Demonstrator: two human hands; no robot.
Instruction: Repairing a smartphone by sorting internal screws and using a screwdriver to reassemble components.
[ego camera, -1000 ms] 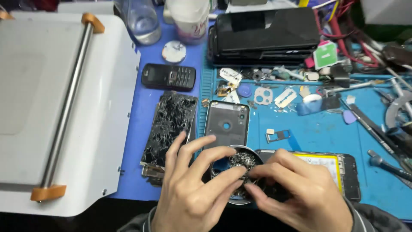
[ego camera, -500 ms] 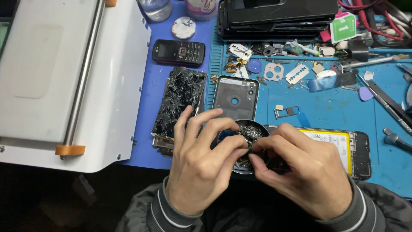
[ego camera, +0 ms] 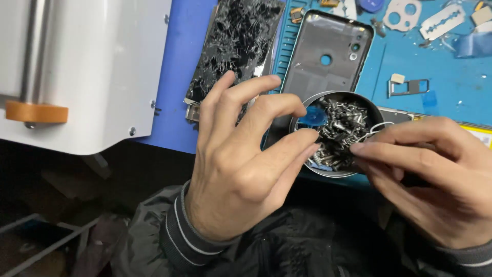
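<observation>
A small round metal dish (ego camera: 377,110) full of tiny screws (ego camera: 343,120) sits at the near edge of the blue mat (ego camera: 446,82). A blue plastic piece (ego camera: 312,116) lies inside it. My left hand (ego camera: 241,154) hovers over the dish's left side with its fingers spread, and its lowest fingertip rests on the rim. My right hand (ego camera: 435,169) comes in from the right with fingertips pinched together over the screws. Anything held between them is too small to make out. A thin white wire loop shows just above those fingertips.
A shattered phone screen (ego camera: 233,46) and a grey phone back frame (ego camera: 323,56) lie just beyond the dish. A white machine (ego camera: 92,66) with an orange roller end (ego camera: 36,112) fills the left. A SIM tray (ego camera: 407,87) and a razor blade (ego camera: 441,20) lie at the right.
The view has closed in on the dish and shifted toward me. Both hands stay at the dish; my left fingers have spread wider above it.
</observation>
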